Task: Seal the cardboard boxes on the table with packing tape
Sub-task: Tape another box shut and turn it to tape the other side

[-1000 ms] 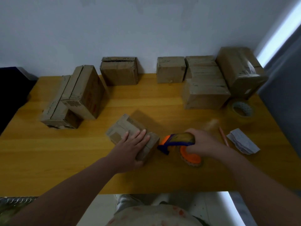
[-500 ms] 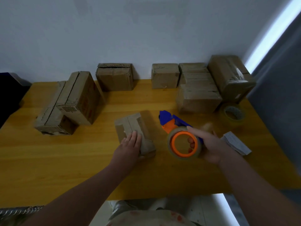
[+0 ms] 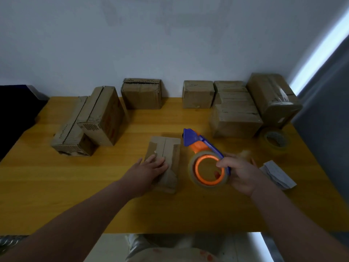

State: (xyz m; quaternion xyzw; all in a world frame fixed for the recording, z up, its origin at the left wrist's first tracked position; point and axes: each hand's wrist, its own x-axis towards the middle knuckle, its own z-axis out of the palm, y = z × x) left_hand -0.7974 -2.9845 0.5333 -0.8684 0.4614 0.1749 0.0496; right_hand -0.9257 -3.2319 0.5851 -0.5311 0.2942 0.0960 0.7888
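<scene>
Cardboard box, small (image 3: pixel 164 152): brown, oblong, top flaps meeting in a centre seam, worn tape patches at both ends. It lies at the centre of the bench (image 3: pixel 56 186), long axis toward 12 o'clock. The left hand (image 3: pixel 147 172) rests on its near end, fingers straight and flat on the card.

Tape dispenser (image 3: pixel 200 146): blue and orange plastic, just beside the box at 3 o'clock, nose toward 11 o'clock. The right hand (image 3: pixel 243 173) grips its handle, fingers curled round it. The loaded tape roll (image 3: pixel 192 173) is a translucent ring on an orange hub.

Surroundings, read from the small box:
- 10 o'clock: two long boxes (image 3: pixel 102 116) leaning together, corrugated edges showing.
- 12 o'clock: ragged-topped box (image 3: pixel 141 93) against the wall.
- 1 o'clock: cube-shaped box (image 3: pixel 198 94).
- 2 o'clock: stacked boxes (image 3: pixel 236 118) and, beside them, a film-wrapped box (image 3: pixel 272 97), glossy.
- 3 o'clock, beyond the dispenser: spare tape roll (image 3: pixel 275 139), lying flat.
- 4 o'clock: folded white paper (image 3: pixel 277 174), near the right hand.

The bench is smooth yellow wood, banded grain.
</scene>
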